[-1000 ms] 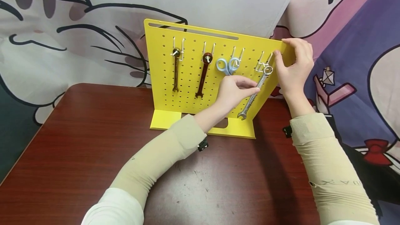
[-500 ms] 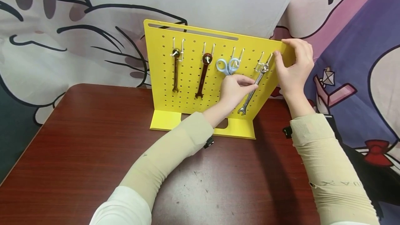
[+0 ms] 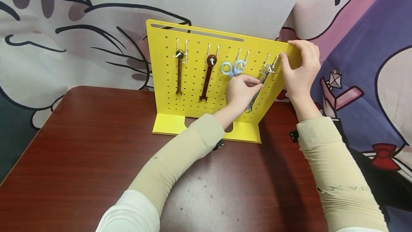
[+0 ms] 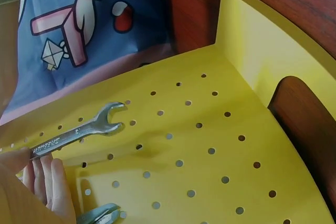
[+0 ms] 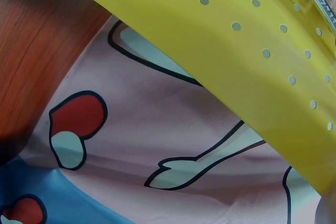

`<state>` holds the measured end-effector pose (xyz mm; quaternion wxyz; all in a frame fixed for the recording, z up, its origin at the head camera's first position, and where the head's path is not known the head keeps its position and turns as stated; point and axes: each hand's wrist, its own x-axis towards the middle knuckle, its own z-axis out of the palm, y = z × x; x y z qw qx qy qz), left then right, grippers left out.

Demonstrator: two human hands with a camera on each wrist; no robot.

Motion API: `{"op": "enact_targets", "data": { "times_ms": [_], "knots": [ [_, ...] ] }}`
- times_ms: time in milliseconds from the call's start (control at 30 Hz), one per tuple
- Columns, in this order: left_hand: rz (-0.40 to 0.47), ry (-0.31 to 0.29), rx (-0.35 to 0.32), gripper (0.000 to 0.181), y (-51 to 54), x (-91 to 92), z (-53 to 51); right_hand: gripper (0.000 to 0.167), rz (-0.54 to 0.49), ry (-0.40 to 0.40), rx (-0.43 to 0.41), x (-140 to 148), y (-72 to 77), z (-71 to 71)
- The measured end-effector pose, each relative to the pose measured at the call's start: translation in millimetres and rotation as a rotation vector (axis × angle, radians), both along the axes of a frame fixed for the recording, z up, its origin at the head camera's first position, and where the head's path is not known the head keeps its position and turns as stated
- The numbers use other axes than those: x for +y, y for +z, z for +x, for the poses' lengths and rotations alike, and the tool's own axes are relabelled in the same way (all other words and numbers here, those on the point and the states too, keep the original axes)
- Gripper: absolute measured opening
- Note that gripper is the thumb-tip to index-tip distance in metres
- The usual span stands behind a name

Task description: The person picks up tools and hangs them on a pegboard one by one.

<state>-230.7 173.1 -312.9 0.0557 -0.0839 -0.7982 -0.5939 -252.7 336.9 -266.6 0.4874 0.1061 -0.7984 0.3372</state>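
Note:
My left hand (image 3: 239, 90) pinches the silver combination wrench (image 3: 255, 98) by its shank, between thumb and fingers. Its ring end is at the rightmost white hook (image 3: 264, 68); I cannot tell if the ring is fully over the prong. The open jaw end points down and left, close to the yellow pegboard (image 3: 193, 81). In the left wrist view the wrench's open end (image 4: 107, 120) shows clear of the fingers (image 4: 56, 182). My right hand (image 3: 302, 67) grips the board's upper right corner, thumb on the front face.
Light-blue-handled scissors (image 3: 232, 68) hang just left, partly behind my left hand. A dark reddish wrench (image 3: 207, 78) and a smaller wrench (image 3: 179, 74) hang from hooks further left. The board's foot rests on a brown table (image 3: 96, 146), before a cartoon-printed backdrop.
My left hand has brought the wrench up against the board, and its ring has moved left onto the hook area. The right hand keeps its grip on the corner.

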Motion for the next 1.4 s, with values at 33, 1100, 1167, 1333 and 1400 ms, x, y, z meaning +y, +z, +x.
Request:
{"op": "enact_targets", "data": {
  "times_ms": [33, 1100, 1167, 1333, 1400],
  "knots": [
    [0.002, 0.002, 0.005, 0.011, -0.5, 0.0, 0.0, 0.035, 0.002, -0.001, 0.0, 0, 0.2, 0.2],
    [0.142, -0.184, 0.089, 0.024, -23.3, -56.6, 21.0, 0.035, 0.051, 0.014, 0.0, 1, 3.4, 2.1],
    [0.147, -0.199, 0.102, 0.026, -24.8, -66.8, 24.0, 0.036, 0.069, 0.012, 0.0, 2, 3.0, 2.9],
    [0.023, -0.171, 0.187, 0.033, -30.0, -94.7, 30.9, 0.04, 0.139, 0.009, 0.022, 7, 0.3, 3.9],
    [-0.052, -0.145, 0.226, 0.036, -33.3, -107.0, 33.0, 0.043, 0.174, 0.003, 0.029, 8, -1.1, 3.9]
  ]
}}
